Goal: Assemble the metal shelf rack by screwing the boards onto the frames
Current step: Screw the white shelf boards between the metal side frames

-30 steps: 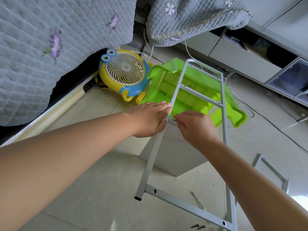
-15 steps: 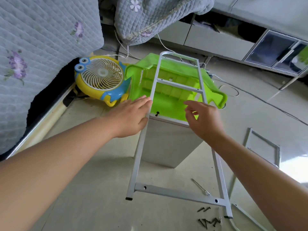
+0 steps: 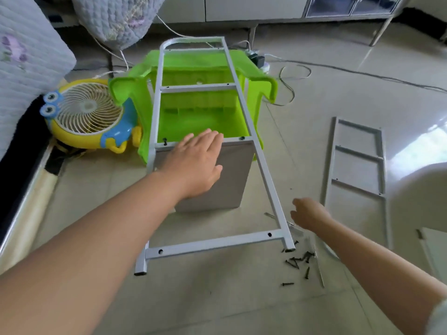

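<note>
The frame (image 3: 266, 180) could slip off the board (image 3: 232, 175) while my left hand (image 3: 196, 163) rests flat, fingers straight, and my right hand (image 3: 308, 213), fingers loosely curled and empty, nears the screws (image 3: 298, 259).

both forearms bare; a pale grey sleeve edge (image 3: 439, 317) shows at the right elbow.

1. Floor (image 3: 362, 97): pale glossy tiles, bright glare at right.
2. Far wall: low cabinets (image 3: 242, 8), glass-fronted doors (image 3: 350, 6) at far right.
3. Left: quilted grey cover (image 3: 29, 59) with purple flowers; second quilted bundle (image 3: 116, 18) far centre.
4. White cables (image 3: 290, 71) trail across the far floor.
</note>
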